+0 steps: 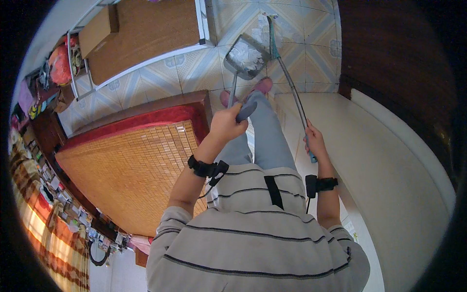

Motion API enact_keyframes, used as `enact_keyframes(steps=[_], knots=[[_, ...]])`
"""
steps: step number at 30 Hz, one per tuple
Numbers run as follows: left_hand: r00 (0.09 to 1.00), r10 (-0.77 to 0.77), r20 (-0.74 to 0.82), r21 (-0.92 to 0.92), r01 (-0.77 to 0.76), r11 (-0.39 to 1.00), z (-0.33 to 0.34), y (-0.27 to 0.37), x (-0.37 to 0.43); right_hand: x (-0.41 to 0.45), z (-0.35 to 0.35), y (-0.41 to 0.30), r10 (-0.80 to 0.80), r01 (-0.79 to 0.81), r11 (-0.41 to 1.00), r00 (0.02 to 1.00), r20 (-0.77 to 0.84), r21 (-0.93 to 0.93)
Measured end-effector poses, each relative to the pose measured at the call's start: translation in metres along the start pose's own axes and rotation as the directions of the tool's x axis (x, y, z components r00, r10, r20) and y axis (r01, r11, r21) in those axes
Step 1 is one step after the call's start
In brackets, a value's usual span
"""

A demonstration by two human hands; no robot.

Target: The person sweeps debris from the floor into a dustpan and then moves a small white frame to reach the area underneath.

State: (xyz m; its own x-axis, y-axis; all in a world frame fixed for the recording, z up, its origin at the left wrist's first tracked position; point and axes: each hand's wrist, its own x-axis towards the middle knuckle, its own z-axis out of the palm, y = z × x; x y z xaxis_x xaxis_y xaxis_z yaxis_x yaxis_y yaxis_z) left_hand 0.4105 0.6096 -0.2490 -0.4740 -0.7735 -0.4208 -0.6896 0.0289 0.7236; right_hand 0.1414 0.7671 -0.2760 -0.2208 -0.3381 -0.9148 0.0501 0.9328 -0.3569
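My left hand [227, 124] grips the handle of a long-handled grey dustpan [230, 65], which rests on the tiled floor just beyond my feet. White paper scraps [248, 54] lie heaped in its pan. In my right hand [314, 140] is the upper end of a broom's metal pole [292, 85]. The broom head [272, 40], with teal at its base, is down on the floor at the pan's right side. More pale scraps [261, 31] are scattered on the tiles around the bristles.
A bed with a bamboo mat [142, 157] stands to my left, its wooden frame [207, 104] near my feet. Farther ahead is a metal-framed brown board [153, 40] carrying a cardboard box [95, 29]. A dark wooden door [394, 47] and pale wall [383, 146] bound the right.
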Motion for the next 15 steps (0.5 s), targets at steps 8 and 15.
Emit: enact_keyframes(steps=[8, 15], knots=[[0.999, 0.005, -0.044, 0.027, -0.003, 1.000, -0.0013, -0.0019, -0.0025, -0.0030, 0.0027, -0.0050, -0.024, 0.024, 0.999, 1.000, 0.003, 0.022], [0.994, 0.038, -0.106, 0.044, -0.034, 0.998, -0.0013, -0.0099, -0.0044, -0.0035, -0.0013, -0.0070, -0.021, 0.021, 0.999, 1.000, -0.002, 0.032]])
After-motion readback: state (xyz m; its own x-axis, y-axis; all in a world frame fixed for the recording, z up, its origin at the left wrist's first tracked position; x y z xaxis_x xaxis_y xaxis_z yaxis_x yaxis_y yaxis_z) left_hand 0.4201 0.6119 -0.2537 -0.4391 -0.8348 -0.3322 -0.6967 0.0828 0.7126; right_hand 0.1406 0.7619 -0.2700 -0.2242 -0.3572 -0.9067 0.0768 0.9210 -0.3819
